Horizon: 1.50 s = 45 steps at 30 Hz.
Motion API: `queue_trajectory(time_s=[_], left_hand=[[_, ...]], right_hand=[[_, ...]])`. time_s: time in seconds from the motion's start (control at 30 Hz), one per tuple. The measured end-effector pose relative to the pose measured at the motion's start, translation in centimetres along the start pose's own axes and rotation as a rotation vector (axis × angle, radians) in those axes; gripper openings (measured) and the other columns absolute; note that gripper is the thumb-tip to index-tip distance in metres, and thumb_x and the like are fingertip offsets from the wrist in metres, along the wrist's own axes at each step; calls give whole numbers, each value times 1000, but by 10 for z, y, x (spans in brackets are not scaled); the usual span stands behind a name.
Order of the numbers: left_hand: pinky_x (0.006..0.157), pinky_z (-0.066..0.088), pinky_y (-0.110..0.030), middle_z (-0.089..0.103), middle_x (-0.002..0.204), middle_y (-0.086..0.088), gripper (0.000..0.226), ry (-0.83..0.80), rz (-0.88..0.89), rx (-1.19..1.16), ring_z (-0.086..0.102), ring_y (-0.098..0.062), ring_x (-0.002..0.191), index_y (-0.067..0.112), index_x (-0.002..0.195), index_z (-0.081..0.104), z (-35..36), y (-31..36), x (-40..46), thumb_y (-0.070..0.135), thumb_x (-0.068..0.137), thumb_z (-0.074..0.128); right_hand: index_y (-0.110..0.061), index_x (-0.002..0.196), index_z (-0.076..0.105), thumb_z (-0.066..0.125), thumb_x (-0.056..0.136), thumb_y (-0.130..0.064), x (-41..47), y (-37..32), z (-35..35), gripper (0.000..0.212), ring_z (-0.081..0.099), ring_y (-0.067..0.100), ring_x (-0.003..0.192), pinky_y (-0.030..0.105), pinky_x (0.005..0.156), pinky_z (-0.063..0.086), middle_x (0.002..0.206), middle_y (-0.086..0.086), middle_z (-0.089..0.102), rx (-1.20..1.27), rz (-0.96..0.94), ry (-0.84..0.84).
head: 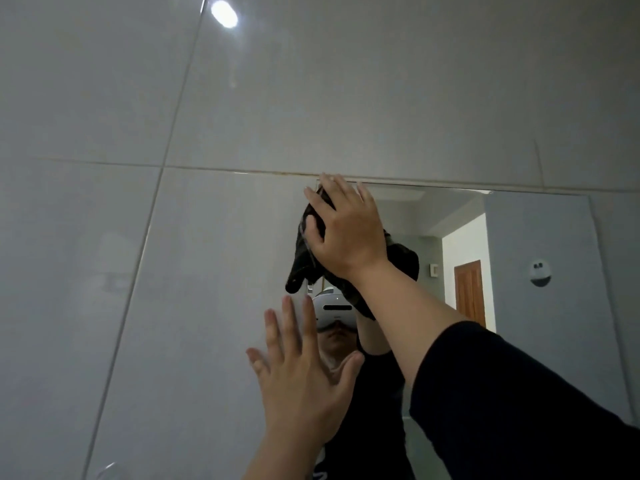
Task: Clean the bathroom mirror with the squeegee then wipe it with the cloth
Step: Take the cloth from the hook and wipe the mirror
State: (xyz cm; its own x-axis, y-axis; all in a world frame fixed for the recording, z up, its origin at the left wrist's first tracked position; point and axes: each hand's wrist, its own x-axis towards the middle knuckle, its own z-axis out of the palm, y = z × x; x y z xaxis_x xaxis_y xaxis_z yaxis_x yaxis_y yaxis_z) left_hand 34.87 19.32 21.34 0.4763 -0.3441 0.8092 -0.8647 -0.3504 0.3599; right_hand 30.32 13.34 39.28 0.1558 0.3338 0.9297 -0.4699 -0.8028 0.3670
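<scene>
Dark cloth (398, 261) is pressing on the mirror (536, 306) near its top-left corner, about eleven o'clock on the glass. No squeegee is showing, so the job is probably entering its wiping half, most glass remaining. The right hand (346, 230) is clamping the cloth, arm reaching up; the left hand (301, 375), fingers spread, is bracing at seven o'clock.

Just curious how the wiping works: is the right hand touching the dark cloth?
Touching. The head view shows the right hand spread flat over the dark cloth, pressing it against the mirror near its top left corner.
</scene>
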Motion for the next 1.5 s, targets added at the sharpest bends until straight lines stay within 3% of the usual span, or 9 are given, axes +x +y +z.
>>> queue_trajectory(time_s=[0.1, 0.3, 0.43, 0.67, 1.07, 1.5], left_hand=[[112, -10, -59, -49, 143, 9, 96, -1, -2, 2, -43, -21, 133, 37, 135, -40, 0, 0, 0, 82, 76, 20], [114, -8, -58, -46, 145, 8, 94, -13, -2, 8, -42, -20, 134, 36, 135, -41, -2, -1, -2, 83, 68, 7], [113, -8, -56, -44, 147, 8, 97, -10, -1, 16, -40, -19, 135, 35, 137, -39, -5, -1, -2, 85, 61, -4], [113, -7, -54, -43, 148, 9, 98, -9, -2, 23, -38, -18, 136, 37, 136, -39, -4, -3, -1, 83, 76, 23], [115, 0, -56, -36, 152, 9, 100, 35, 5, 8, -32, -18, 140, 39, 140, -33, -3, -1, -2, 85, 74, 26], [117, 6, -54, -31, 153, 10, 104, 84, 16, 47, -26, -14, 142, 42, 138, -33, 0, 0, -4, 92, 64, 20]], right_hand=[[-21, 145, 36, 34, 85, -61, 0, -7, 3, 72, 20, 26, 146, 54, 117, 7, 157, 9, 24, -111, 35, -165], [-26, 151, 15, 38, 91, -55, 23, -6, 4, 71, 1, 25, 148, 57, 117, 4, 161, 4, 3, -126, 68, -248], [-28, 152, 12, 37, 93, -52, 19, -1, 3, 69, 0, 24, 148, 56, 117, 4, 161, 3, 2, -72, 84, -242], [-29, 152, 11, 30, 96, -51, 5, 21, -9, 63, -1, 21, 148, 55, 116, -3, 162, 3, 2, -81, 105, -242], [-28, 151, 15, 29, 96, -50, -28, 106, -47, 61, 3, 23, 148, 59, 116, 2, 161, 5, 5, -121, 226, -220], [-26, 151, 17, 31, 99, -46, -74, 205, -97, 58, 0, 22, 148, 57, 114, -3, 161, 4, 3, -122, 373, -192]])
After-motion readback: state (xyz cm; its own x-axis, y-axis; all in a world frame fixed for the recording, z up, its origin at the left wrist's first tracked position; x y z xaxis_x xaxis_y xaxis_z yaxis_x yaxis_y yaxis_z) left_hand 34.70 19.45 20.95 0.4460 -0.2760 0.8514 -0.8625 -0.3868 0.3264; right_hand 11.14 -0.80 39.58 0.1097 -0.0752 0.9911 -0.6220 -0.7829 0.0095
